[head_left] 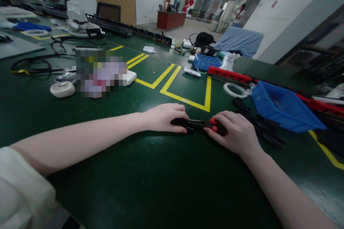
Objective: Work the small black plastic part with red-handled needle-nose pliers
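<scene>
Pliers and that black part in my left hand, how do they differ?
The pliers have red on their handles; the black part shows only black. The right hand grips the pliers, while the left hand holds the black part and hides some of its outline. Both are held over the green tabletop.

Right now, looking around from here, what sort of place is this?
Probably a workshop area inside an office: a green worktable marked with yellow tape, pliers in the right hand, and a red desk in the background, with a person behind it.
</scene>
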### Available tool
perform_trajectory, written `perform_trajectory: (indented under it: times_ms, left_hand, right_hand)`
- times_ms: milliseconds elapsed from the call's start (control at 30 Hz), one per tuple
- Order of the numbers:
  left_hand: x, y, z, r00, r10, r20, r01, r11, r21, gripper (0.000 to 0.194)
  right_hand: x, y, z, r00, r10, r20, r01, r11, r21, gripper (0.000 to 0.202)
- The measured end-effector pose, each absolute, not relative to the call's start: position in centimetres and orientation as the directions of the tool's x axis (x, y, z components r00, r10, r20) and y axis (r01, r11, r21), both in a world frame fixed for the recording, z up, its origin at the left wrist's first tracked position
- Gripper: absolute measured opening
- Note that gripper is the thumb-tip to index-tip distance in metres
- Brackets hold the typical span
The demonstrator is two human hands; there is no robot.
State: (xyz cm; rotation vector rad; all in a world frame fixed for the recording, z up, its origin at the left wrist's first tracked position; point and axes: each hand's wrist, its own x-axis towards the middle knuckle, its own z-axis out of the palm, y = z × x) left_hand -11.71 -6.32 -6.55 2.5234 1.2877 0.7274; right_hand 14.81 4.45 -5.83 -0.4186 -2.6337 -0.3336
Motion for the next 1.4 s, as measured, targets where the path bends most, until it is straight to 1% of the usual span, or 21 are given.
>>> perform_trajectory:
  times_ms: [100, 267, 467, 633, 733, 833, 900, 1000, 1167, 1300, 1400]
  left_hand:
    - [-11.7, -6.3, -6.6, 0.501, 0.796, 0.339, 0.697, -0.603, 0.387, 0.027]
    - [-11.7, -6.5, -6.4, 0.505, 0.796, 0.334, 0.714, -0.603, 0.356, 0.028]
    - [-11.6, -6.6, -6.3, 0.524, 0.791, 0.316, 0.725, -0.609, 0.321, 0.030]
    - [-11.7, -6.5, -6.5, 0.513, 0.791, 0.332, 0.725, -0.607, 0.325, 0.030]
    - [-11.7, -6.4, -6.4, 0.526, 0.782, 0.335, 0.705, -0.621, 0.342, 0.033]
    - [-11.7, -6.3, -6.3, 0.531, 0.782, 0.328, 0.691, -0.623, 0.367, 0.034]
    - [-11.7, -6.2, -6.1, 0.529, 0.785, 0.322, 0.677, -0.619, 0.398, 0.034]
    - [-11.8, -6.3, -5.8, 0.522, 0.799, 0.299, 0.662, -0.601, 0.448, 0.034]
    - [-11.8, -6.3, -5.5, 0.526, 0.812, 0.255, 0.631, -0.573, 0.523, 0.033]
    - [-11.7, -6.4, -5.5, 0.518, 0.826, 0.223, 0.624, -0.543, 0.562, 0.032]
    - [-11.6, -6.5, -5.4, 0.508, 0.839, 0.197, 0.631, -0.518, 0.578, 0.032]
  right_hand:
    - [15.1, 4.6, -5.8, -0.845, 0.263, 0.466, 0.362, 0.922, 0.136, 0.026]
    - [15.9, 5.0, -5.7, -0.811, 0.354, 0.467, 0.444, 0.891, 0.096, 0.027]
    - [16.3, 5.0, -5.9, -0.808, 0.434, 0.399, 0.503, 0.860, 0.083, 0.030]
    - [16.7, 5.2, -5.7, -0.818, 0.449, 0.359, 0.504, 0.861, 0.071, 0.041]
    - [17.5, 5.6, -5.6, -0.816, 0.469, 0.338, 0.517, 0.854, 0.062, 0.055]
    - [19.2, 5.8, -6.0, -0.800, 0.534, 0.274, 0.564, 0.825, 0.037, 0.065]
    - [20.4, 5.6, -6.5, -0.780, 0.574, 0.251, 0.597, 0.802, 0.020, 0.064]
    - [21.9, 4.9, -7.2, -0.731, 0.624, 0.274, 0.650, 0.760, 0.006, 0.064]
    - [22.3, 3.5, -7.4, -0.605, 0.731, 0.315, 0.749, 0.657, -0.086, 0.068]
    - [22.3, 2.7, -6.9, -0.584, 0.749, 0.313, 0.766, 0.636, -0.094, 0.067]
    - [22.4, 2.3, -6.7, -0.576, 0.766, 0.286, 0.774, 0.624, -0.111, 0.060]
